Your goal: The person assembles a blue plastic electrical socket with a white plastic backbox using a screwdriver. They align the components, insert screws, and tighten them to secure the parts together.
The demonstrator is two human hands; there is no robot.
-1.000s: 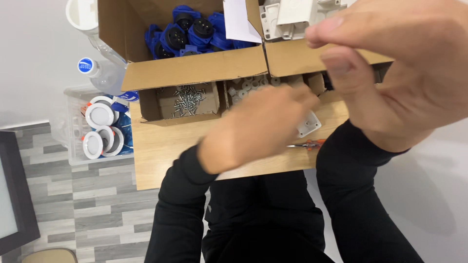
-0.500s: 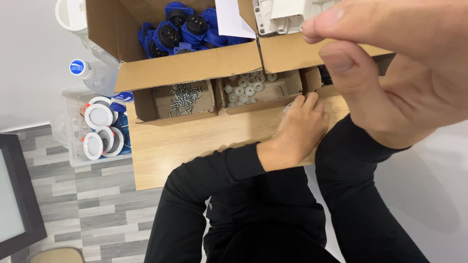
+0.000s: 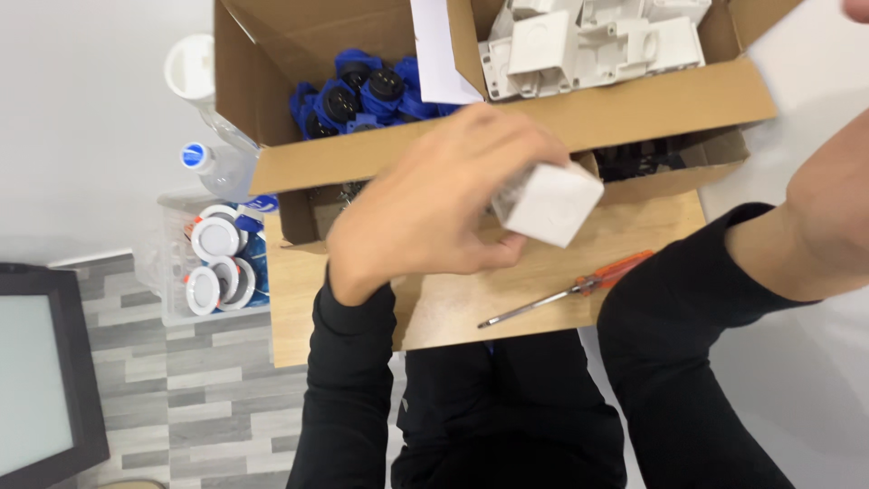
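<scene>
A screwdriver (image 3: pixel 570 290) was laid on the wooden table (image 3: pixel 453 312), before 2 cardboard boxes (image 3: pixel 634 95). Connectors (image 3: pixel 362 95) were held in the left box, plastic housings (image 3: pixel 588 41) in the right.

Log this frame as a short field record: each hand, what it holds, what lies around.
left hand: raised over the wooden table, fingers closed on a white box-shaped part
right hand: mostly out of frame; only the forearm and black sleeve show
screwdriver: orange handle, lying flat on the table, untouched
left cardboard box: blue round-faced parts
right cardboard box: white plastic housings
left of the table: clear bin with round white parts, plastic bottle
</scene>
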